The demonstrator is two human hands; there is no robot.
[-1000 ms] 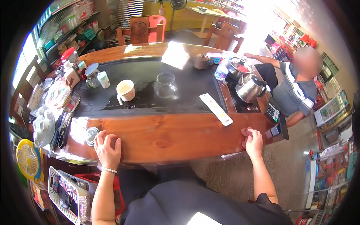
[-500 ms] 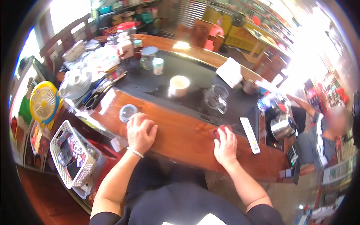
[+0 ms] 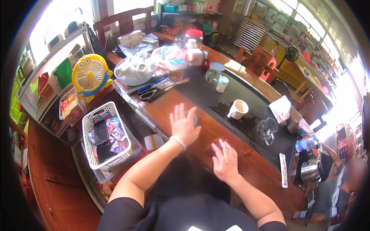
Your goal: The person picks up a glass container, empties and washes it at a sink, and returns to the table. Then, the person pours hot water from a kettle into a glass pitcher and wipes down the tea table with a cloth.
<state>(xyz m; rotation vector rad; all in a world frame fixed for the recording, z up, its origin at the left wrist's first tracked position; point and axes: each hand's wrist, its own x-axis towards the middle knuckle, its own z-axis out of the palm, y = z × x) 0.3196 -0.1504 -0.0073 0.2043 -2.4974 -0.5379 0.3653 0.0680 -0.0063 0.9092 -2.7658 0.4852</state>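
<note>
In the head view, the left hand (image 3: 184, 125) is hovering or resting above the wooden bench (image 3: 163, 111); I cannot tell which. Its grip is standing apart, with the fingers spreading and holding nothing. A round clear lid (image 3: 195, 120) is lying at its one o'clock, partly hiding behind it. Scissors (image 3: 148, 95) are lying at its half past ten.

The right hand (image 3: 224, 161) is resting its fingers on a dark red cloth (image 3: 211, 149), which is lying on the bench at this hand's eleven o'clock. Whether this grip is clamping the cloth, I cannot tell. From the right hand, a white mug (image 3: 239, 109) is standing near half past twelve, a glass pitcher (image 3: 264, 130) at two, and a white strip (image 3: 283, 170) is lying at three.

At the picture's four o'clock, another person (image 3: 329, 198) is sitting.
</note>
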